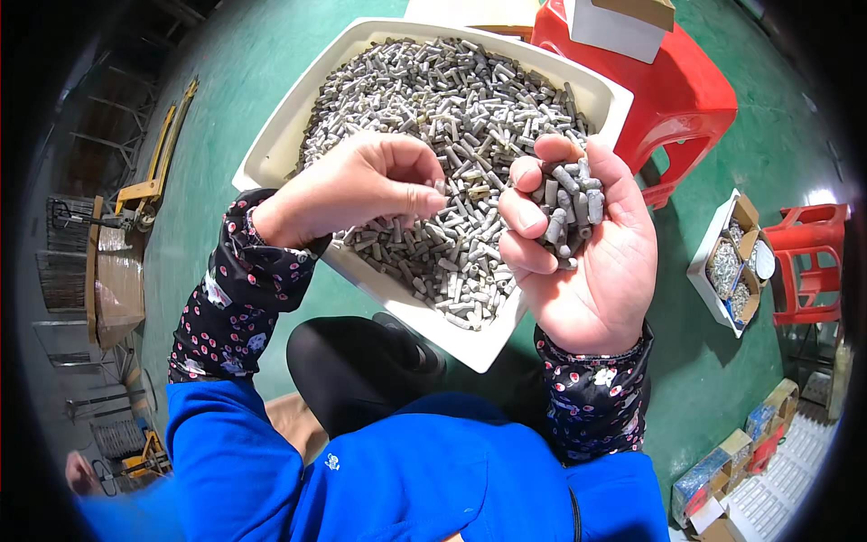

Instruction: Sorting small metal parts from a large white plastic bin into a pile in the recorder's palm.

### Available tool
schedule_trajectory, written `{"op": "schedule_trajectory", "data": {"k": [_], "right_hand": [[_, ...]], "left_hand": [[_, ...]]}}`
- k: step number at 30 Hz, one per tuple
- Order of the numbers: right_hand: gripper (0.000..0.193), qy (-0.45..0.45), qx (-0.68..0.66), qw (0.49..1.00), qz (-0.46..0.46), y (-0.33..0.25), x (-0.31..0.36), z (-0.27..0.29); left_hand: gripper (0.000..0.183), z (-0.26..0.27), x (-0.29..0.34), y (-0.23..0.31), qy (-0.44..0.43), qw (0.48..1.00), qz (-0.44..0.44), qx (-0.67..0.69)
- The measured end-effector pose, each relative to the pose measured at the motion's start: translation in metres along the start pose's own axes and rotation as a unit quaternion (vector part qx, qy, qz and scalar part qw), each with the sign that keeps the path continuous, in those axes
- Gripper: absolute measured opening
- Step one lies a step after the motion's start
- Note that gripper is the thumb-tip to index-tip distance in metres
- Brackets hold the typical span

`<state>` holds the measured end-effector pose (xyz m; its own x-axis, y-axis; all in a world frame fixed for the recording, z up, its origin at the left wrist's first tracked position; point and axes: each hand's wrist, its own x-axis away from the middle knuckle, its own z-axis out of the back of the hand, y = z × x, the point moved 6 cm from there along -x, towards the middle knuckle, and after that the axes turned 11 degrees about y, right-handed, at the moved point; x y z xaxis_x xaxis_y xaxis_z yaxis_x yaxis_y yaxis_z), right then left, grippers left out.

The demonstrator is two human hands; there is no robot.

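Note:
A large white tub [257, 155] in front of me holds a heap of small grey cylindrical pieces [442, 99], like short plugs or sleeves. My right hand [601, 280], palm up over the tub's right side, has its fingers curled around a handful of the same grey pieces [573, 203]. Above the middle of the heap, my left hand [361, 185] is closed in a pinch, thumb against fingertips. What sits in that pinch is mostly covered by the fingers and too small to make out.
Beyond the tub at right stands a red plastic stool [673, 86] with a white carton [614, 27] on it. A divided box of small metal parts [725, 266] lies right, beside another red stool [813, 257]. A yellow pallet jack [149, 185] is at far left.

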<state>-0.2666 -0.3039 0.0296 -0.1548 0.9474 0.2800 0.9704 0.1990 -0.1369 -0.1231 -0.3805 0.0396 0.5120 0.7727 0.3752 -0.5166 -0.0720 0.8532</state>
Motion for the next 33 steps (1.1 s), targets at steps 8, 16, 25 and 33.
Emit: {"op": "schedule_trajectory", "data": {"k": [8, 16, 25, 33], "right_hand": [[0.036, -0.005, 0.004, 1.000, 0.000, 0.000, -0.001, 0.001], [0.036, -0.003, 0.003, 1.000, -0.012, 0.004, 0.002, 0.001], [0.036, 0.007, -0.006, 0.999, -0.035, 0.008, 0.000, 0.000], [0.039, 0.032, 0.008, 0.998, -0.050, 0.012, -0.002, 0.001]], "left_hand": [[0.009, 0.003, -0.003, 0.003, 0.011, 0.999, 0.018, 0.037], [0.010, 0.000, -0.001, -0.002, 0.013, 0.994, 0.020, 0.105], [0.014, 0.000, -0.003, 0.003, -0.007, 0.977, 0.053, 0.207], [0.008, -0.001, 0.011, 0.059, 0.143, 0.978, -0.103, 0.115]]}}
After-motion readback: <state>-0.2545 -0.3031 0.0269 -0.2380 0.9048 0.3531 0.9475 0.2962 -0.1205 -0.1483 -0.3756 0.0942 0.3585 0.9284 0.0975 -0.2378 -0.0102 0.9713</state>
